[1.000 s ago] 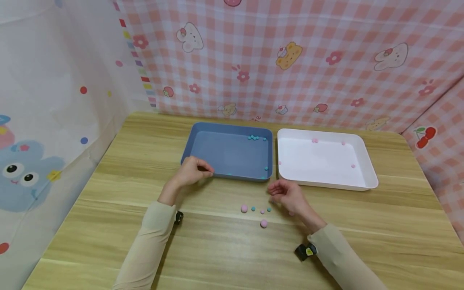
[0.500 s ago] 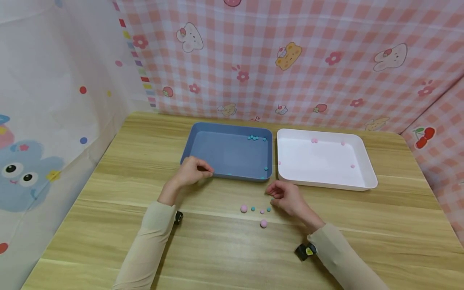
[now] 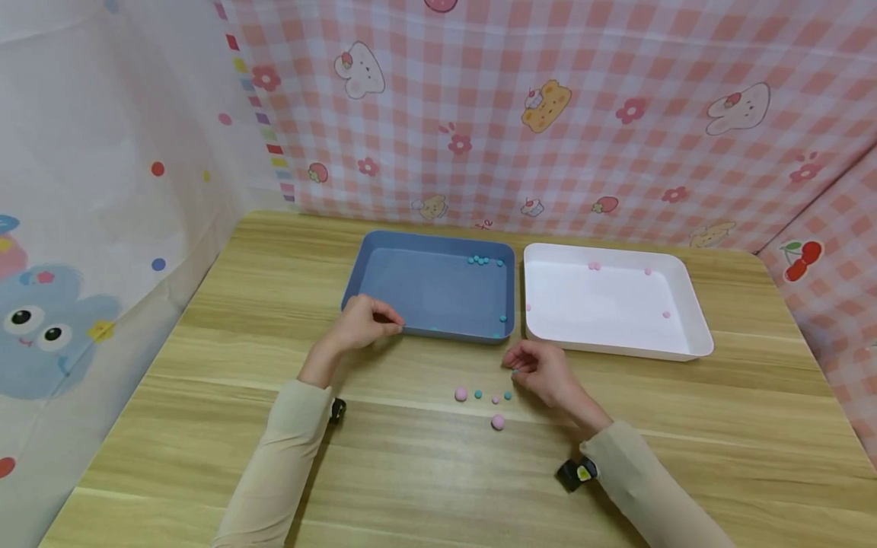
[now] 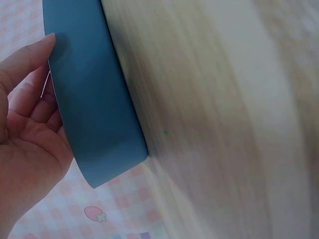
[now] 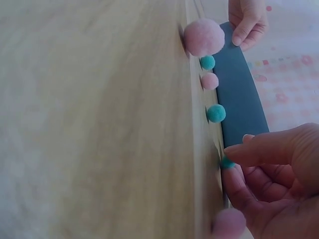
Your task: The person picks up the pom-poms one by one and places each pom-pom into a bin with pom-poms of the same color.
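**My right hand (image 3: 541,371) pinches a teal pompom (image 5: 228,162); my left hand (image 3: 363,323) grips the blue tray (image 3: 411,285)**

Nearest me, well in front of the blue tray, a large pink pompom (image 3: 498,422) sits on the wooden table (image 3: 425,479). A little closer to the blue tray, before the right half of its near wall, four loose pompoms lie in a row from left to right: a big pink one (image 3: 461,394), a green-blue one (image 3: 478,394), a small pink one (image 3: 495,400) and a second green-blue one (image 3: 508,396). Another pink ball (image 5: 229,223) rests below my right hand, on the near side of the blue tray.

My right thumb and forefinger are closed on the teal pompom with only its width between them, just before the blue tray's near right corner; I can't tell whether it touches the wood. My left thumb is outside the near rim at the blue tray's left end and my fingers are behind it, so only the thin wall parts them.

Inside the blue tray, two teal balls (image 3: 496,336) peek over the near wall, mostly hidden; one (image 3: 503,319) lies by the right wall. Just right of the blue tray, the white tray (image 3: 617,297) holds five pink pompoms (image 3: 666,314). At the blue tray's far right sit five more teal balls (image 3: 481,262), four of them bunched. Behind the blue tray hangs a pink checked cloth (image 3: 411,99).
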Available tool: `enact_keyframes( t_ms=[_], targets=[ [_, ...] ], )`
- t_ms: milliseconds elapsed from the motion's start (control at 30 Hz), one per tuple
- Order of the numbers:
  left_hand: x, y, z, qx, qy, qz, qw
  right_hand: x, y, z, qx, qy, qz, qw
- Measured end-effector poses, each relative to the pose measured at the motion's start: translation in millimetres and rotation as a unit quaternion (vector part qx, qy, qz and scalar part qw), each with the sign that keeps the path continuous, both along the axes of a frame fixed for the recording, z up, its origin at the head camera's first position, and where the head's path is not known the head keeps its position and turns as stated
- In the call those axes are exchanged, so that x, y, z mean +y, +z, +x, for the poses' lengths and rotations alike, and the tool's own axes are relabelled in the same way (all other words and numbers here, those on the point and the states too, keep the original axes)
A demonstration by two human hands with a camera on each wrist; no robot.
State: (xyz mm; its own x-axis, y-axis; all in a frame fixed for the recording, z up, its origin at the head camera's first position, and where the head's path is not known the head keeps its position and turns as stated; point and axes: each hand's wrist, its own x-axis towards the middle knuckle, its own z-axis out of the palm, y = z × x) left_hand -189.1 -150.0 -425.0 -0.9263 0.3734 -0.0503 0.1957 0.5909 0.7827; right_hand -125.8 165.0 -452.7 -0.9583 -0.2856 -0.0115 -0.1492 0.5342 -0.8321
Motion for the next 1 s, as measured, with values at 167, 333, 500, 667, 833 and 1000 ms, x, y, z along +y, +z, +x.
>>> enact_keyframes(
  t_ms=[167,333,500,667,833,1000],
  targets=[
    [-0.1,0.1,-0.2,0.001,-0.003,0.001,1.0000,2.4,1.1,0.2,-0.023,-0.014,-0.010,0.9996],
    [0.0,0.5,-0.2,0.001,-0.001,0.000,1.0000,4.5,6.7,-0.2,-0.026,-0.023,-0.017,0.9993],
    [0.0,0.9,-0.3,0.000,-0.001,0.000,1.0000,4.8,16.3,-2.0,-0.014,-0.029,-0.044,0.9985],
    [-0.4,0.9,-0.4,0.000,-0.004,0.001,1.0000,3.3,27.1,-5.1,-0.015,-0.030,-0.077,0.9965],
    [-0.6,0.5,-0.9,-0.001,-0.006,-0.002,1.0000,-1.0,38.7,-9.1,-0.007,-0.025,-0.087,0.9959],
    [-0.7,0.3,-1.0,0.005,-0.006,-0.003,1.0000,-6.6,49.6,-18.1,0.013,-0.032,-0.092,0.9952]
  ],
)
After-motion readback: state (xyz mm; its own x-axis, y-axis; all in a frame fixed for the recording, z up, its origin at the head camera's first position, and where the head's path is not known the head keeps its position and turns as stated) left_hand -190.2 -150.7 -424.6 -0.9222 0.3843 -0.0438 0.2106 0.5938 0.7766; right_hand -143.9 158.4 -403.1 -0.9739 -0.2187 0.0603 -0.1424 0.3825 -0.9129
